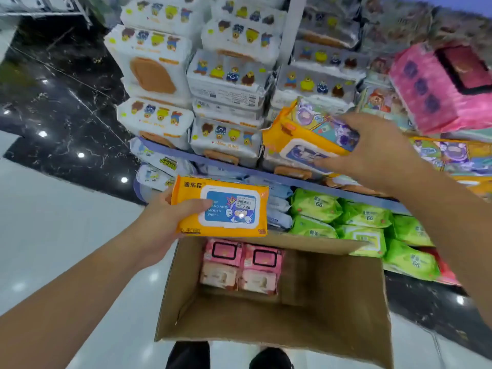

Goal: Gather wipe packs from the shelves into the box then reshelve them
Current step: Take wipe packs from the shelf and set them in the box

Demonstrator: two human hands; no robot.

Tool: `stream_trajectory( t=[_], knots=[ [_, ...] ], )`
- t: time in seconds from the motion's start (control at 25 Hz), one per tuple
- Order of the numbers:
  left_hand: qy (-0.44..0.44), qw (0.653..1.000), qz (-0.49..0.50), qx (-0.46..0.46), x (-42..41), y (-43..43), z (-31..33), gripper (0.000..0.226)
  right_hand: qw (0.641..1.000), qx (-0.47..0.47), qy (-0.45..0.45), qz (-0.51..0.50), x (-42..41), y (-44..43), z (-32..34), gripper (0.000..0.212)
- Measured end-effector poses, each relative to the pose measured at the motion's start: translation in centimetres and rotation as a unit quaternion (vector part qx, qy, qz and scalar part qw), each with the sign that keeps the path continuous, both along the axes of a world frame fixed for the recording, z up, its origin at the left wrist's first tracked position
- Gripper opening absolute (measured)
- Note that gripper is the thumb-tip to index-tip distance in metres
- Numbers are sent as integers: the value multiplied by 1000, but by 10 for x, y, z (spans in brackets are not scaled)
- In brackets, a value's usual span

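The floor (53,235) was shiny white tile with a dark, marbled strip next to the shelves (266,177). The shelves were full. White bear packs (229,83) sat in tall stacks on the upper shelf. Green packs (364,217) lay in rows on the lower shelf. A big pink bundle (439,86) stuck out at the upper right.

A brown cardboard box (332,302) stood open on the floor, right in front of the lower shelf. Two pink packs (241,265) stood side by side inside it, against the far wall.

The left hand (162,225) held an orange pack (221,206) by its left end, with the thumb across the front. That pack was in the air, just above the far left corner of the box, and its blue label faced up.

The right hand (372,153) was stretched out to the upper shelf. It gripped a second orange pack (300,137), thumb on top and fingers under. This pack was tilted and sat just beside the white bear packs. It was blurry there, so the hand may have held two packs pressed together; I could not tell.

Two black shoes (269,358) showed at the near side of the box.
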State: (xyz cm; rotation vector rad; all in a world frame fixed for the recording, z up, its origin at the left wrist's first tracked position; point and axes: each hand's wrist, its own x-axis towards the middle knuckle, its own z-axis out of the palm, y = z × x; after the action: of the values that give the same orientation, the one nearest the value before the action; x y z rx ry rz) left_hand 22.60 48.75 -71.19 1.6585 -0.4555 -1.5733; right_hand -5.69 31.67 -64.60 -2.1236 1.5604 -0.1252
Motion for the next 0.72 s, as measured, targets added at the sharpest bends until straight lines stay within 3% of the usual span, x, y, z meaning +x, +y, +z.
stream_trajectory(
  t=[0.08,0.16,0.32,0.44,0.56,0.64,0.72],
  knots=[
    [4,999,-16,30,-4,23,-3,56,993,89,-74,-13,-22,50,22,65],
    [-5,997,-38,73,-10,46,-15,47,975,211,-70,-9,-44,97,12,60],
    [-23,981,-77,179,-31,87,-76,52,926,375,-25,-42,-75,177,-88,55],
    [-38,969,-73,232,-54,106,-143,51,901,429,37,-61,-84,209,-197,58],
    [-51,959,-62,272,-70,111,-221,36,886,454,66,-60,-81,221,-298,82],
    [-56,952,-71,292,-75,111,-275,33,883,459,83,-62,-76,224,-357,77],
    [-48,948,-74,304,-76,114,-326,34,880,461,102,-50,-69,230,-410,87]
  ],
)
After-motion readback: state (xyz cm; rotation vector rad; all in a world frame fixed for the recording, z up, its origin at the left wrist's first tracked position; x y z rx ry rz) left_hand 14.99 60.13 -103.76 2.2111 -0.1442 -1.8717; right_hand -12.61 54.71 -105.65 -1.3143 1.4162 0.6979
